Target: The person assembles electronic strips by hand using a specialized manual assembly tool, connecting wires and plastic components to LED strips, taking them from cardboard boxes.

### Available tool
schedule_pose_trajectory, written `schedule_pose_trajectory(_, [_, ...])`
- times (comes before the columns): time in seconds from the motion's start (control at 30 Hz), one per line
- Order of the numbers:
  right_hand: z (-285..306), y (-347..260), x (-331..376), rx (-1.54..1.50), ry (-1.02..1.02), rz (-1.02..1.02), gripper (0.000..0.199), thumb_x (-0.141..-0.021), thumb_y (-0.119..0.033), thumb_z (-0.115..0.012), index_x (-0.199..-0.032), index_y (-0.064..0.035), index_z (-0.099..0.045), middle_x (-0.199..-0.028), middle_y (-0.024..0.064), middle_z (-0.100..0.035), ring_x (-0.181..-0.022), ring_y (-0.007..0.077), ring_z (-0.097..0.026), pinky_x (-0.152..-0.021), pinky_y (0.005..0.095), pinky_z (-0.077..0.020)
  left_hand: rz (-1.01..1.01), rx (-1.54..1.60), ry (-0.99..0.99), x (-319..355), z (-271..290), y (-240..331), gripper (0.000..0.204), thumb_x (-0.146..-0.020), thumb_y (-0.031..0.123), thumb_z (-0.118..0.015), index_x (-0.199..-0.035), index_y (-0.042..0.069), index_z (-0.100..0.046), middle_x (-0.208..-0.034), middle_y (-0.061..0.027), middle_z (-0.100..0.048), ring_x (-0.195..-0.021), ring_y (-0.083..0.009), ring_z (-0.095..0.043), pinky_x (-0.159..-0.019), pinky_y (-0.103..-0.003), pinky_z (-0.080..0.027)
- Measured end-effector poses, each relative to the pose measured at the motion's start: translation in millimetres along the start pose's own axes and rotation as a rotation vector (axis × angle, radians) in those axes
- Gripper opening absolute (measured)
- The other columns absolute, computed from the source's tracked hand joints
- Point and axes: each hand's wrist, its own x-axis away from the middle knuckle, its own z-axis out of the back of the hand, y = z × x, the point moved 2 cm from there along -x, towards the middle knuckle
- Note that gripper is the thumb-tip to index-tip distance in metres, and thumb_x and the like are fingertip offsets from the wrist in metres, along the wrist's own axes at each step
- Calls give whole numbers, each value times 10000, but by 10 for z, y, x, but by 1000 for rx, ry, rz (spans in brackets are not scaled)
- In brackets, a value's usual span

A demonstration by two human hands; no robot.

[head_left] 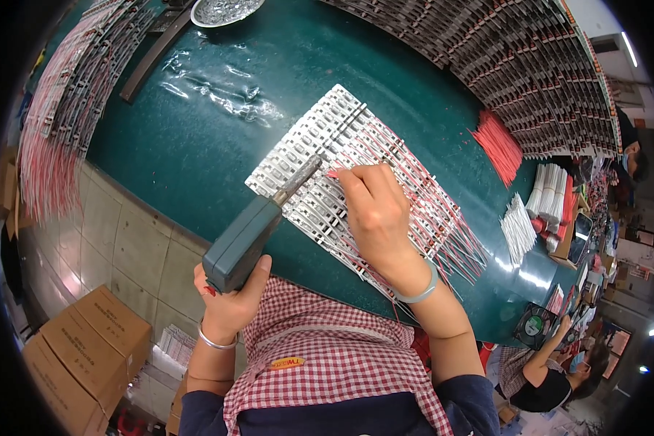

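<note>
My left hand point(229, 309) is wrapped round the grip of a dark green soldering gun point(243, 243). The gun's metal tip points up and right onto a panel of white modules point(291, 154) lying at a slant on the green table. My right hand point(376, 214) rests over the middle of this panel, thumb and forefinger pinched on a red wire point(333, 174) close to the tip. Rows of red and white wires point(454, 243) trail from the panel's right half toward the lower right. The palm of my right hand hides some modules.
Red wires point(498, 147) and white wires point(518, 229) lie in piles at the right. Stacked wired panels point(479, 54) line the far edge; more point(58, 109) stand left. A metal bowl point(225, 10), metal bar point(156, 58), small fan point(536, 324), cardboard boxes point(87, 356) and a co-worker point(541, 374) surround me.
</note>
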Motion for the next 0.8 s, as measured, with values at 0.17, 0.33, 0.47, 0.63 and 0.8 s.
schedule_pose_trajectory(0.17, [-34,-8,15,-31,-15,-15,259,-709,29,-639,-967,25,-650,-896,98,-586,-810,248,-563,-650,339,-481,-115,-25,0,-33,-13,14,183,-768,-17,-750,-940,-32,-687,-778,-62,-693,-644,-110,-618,-607,-252,-482])
schedule_pose_trajectory(0.33, [-32,-23,1,-19,-31,-5,254,-708,32,-637,-961,24,-655,-889,93,-578,-806,246,-560,-650,339,-488,-110,-17,-16,-29,-10,-1,181,-760,-29,-744,-927,-31,-674,-775,-67,-676,-629,-119,-608,-600,-254,-475])
schedule_pose_trajectory(0.47, [-39,-28,-1,-6,-42,-12,250,-709,31,-637,-958,22,-658,-886,91,-575,-807,244,-561,-649,338,-490,-85,-20,-46,-35,-7,-14,182,-756,-40,-734,-924,-38,-664,-789,-74,-656,-629,-130,-602,-590,-258,-468])
schedule_pose_trajectory(0.63, [-53,-37,2,1,-44,-14,241,-708,29,-639,-948,21,-661,-879,89,-573,-802,242,-561,-643,336,-490,-94,-36,-68,-51,-12,-16,179,-763,-38,-726,-929,-41,-660,-811,-77,-652,-643,-131,-602,-587,-258,-465])
schedule_pose_trajectory(0.8, [-50,-45,-3,12,-47,-16,242,-706,28,-643,-948,19,-664,-875,89,-574,-801,242,-562,-640,335,-490,-62,-29,-80,-44,-7,-7,177,-769,-35,-724,-934,-38,-663,-818,-76,-656,-655,-128,-606,-592,-254,-467])
